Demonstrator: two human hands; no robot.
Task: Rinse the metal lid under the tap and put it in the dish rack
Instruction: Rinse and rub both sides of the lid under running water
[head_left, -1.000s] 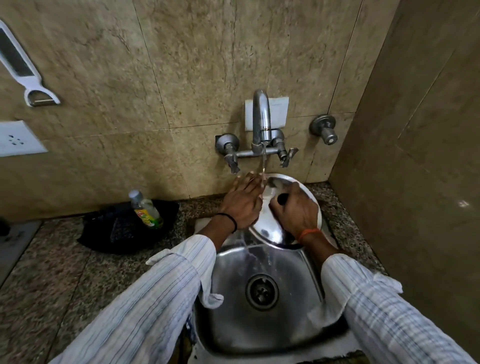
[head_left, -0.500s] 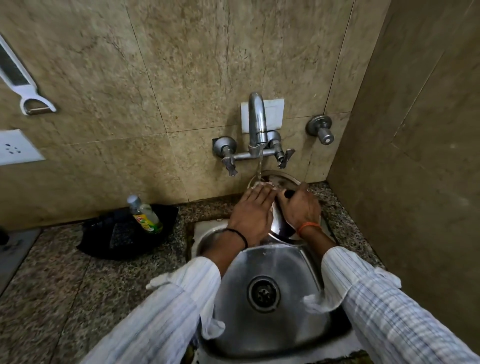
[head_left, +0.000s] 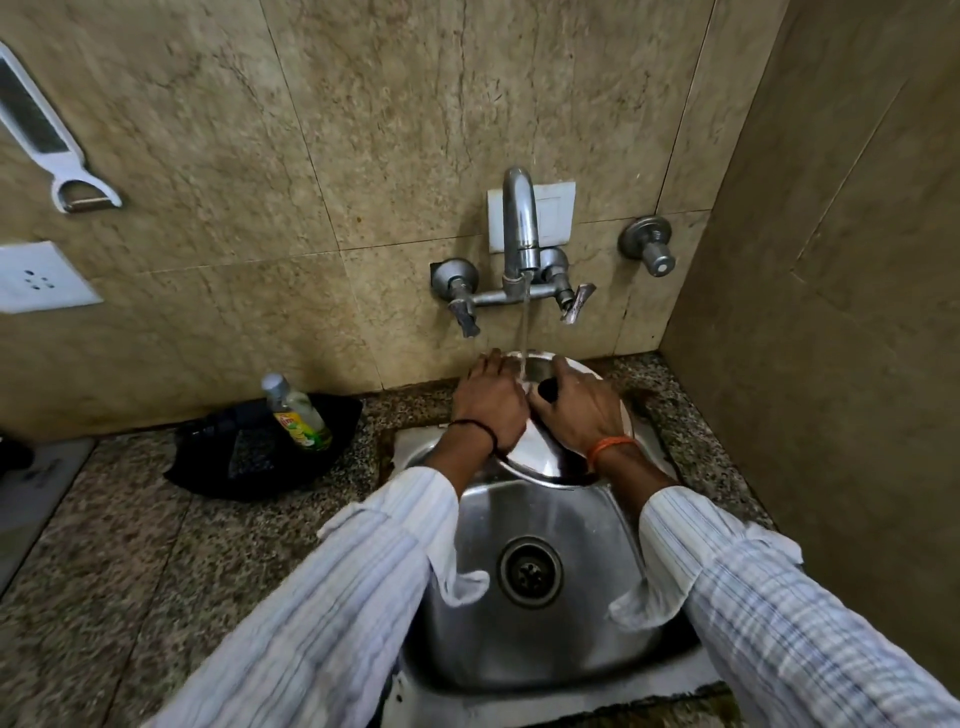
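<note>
A round shiny metal lid (head_left: 540, 449) with a black knob (head_left: 548, 391) is held tilted over the back of the steel sink (head_left: 524, 639). Water runs from the tap (head_left: 521, 228) onto the lid's upper part. My right hand (head_left: 582, 408) grips the lid at the knob. My left hand (head_left: 491, 402) lies flat on the lid's left side, fingers spread toward the stream. No dish rack is in view.
A dish soap bottle (head_left: 297, 413) stands in a black tray (head_left: 249, 452) on the granite counter (head_left: 130, 545) left of the sink. A second valve (head_left: 649, 249) sticks out of the tiled wall. A white peeler (head_left: 47, 140) hangs at upper left. A side wall closes the right.
The lid has tilted and moved back closer under the stream. My left hand has slid further up its left side; my right hand still holds the knob.
</note>
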